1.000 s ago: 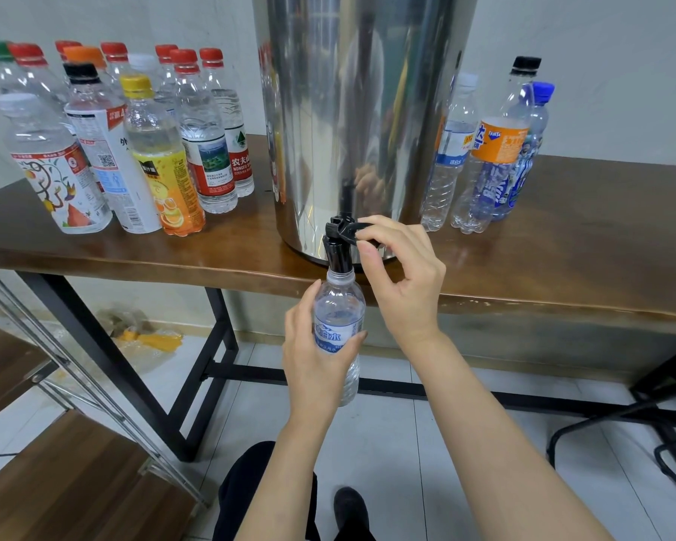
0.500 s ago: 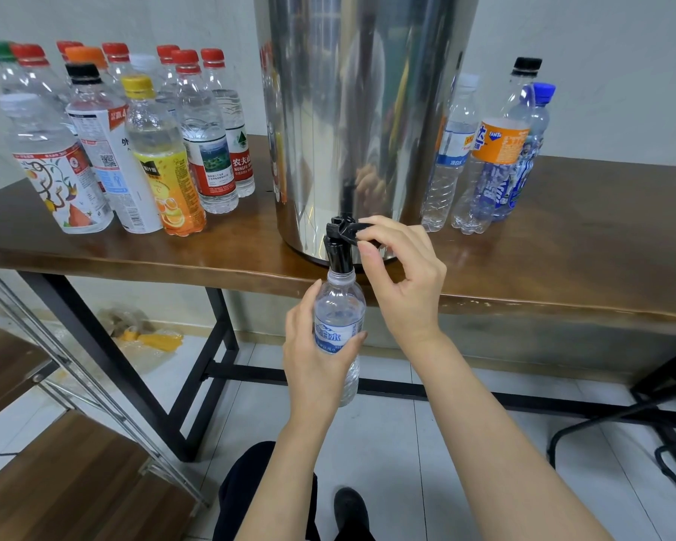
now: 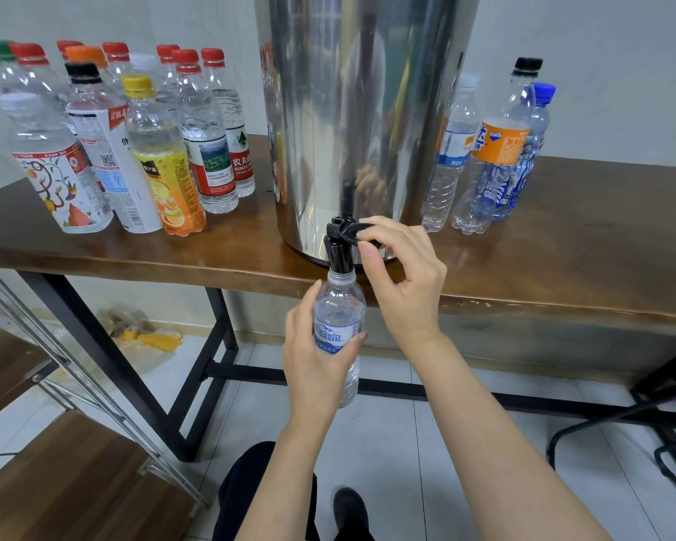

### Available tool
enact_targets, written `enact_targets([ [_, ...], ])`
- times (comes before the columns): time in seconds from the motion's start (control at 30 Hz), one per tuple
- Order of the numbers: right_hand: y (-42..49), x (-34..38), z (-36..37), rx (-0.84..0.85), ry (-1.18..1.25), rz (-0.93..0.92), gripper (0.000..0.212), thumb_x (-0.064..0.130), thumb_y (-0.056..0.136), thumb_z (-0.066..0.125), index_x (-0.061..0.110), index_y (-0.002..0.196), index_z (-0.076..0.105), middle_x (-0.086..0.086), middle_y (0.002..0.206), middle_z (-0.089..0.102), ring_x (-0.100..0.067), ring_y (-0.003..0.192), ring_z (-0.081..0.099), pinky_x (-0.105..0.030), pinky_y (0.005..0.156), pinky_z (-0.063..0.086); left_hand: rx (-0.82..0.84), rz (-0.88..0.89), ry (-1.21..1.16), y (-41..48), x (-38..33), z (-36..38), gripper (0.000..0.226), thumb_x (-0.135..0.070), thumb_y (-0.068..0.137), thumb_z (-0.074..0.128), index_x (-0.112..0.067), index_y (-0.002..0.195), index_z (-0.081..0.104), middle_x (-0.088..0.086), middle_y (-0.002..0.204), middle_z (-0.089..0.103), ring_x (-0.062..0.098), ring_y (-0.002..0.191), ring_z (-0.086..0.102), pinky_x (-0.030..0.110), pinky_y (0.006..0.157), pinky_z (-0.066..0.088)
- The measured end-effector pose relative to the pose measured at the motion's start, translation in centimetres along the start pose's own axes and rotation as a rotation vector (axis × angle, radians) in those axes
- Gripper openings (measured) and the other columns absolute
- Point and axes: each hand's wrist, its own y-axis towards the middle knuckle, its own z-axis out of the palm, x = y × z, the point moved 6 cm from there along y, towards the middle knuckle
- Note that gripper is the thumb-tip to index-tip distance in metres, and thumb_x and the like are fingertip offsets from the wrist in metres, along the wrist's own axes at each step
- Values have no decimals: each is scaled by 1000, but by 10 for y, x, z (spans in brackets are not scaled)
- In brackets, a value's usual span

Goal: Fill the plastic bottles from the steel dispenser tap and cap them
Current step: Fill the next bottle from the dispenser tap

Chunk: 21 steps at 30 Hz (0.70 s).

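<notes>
A tall steel dispenser (image 3: 352, 123) stands on the brown wooden table (image 3: 562, 259). Its black tap (image 3: 340, 244) juts over the table's front edge. My left hand (image 3: 317, 357) grips a small clear bottle with a blue label (image 3: 338, 322), uncapped, its mouth right under the tap spout. My right hand (image 3: 402, 275) pinches the tap's black lever between thumb and forefinger. The bottle looks filled up to near its shoulder.
Several capped bottles (image 3: 145, 150) stand on the table left of the dispenser. Three more bottles (image 3: 496, 158) stand to its right. A wooden shelf with a metal frame (image 3: 55, 443) is at lower left, black chair legs (image 3: 640, 423) at lower right.
</notes>
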Motion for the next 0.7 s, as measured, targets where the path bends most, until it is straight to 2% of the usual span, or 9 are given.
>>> enact_targets([
  [0.17,0,0,0,0,2,-7,21,21,96,60,7,93,74,9,108,66,-14,94,60,-29,81,49,-6,4,-3,0,-1,0,87,-11,69,88,-37,137,41,-26,124,46,-19,117,43,0,90,34],
  [0.47,1,1,0,5,-12,-8,20,21,96,60,7,92,74,8,107,67,-16,91,60,-24,83,45,-3,-6,5,0,1,0,87,-11,69,88,-38,138,41,-26,124,46,-20,117,43,0,89,35],
  [0.7,0,0,0,7,1,4,26,26,98,57,7,93,74,8,108,67,-18,93,60,-24,84,46,3,-10,9,0,1,-1,88,-13,70,88,-41,137,40,-27,125,45,-20,117,42,0,89,35],
])
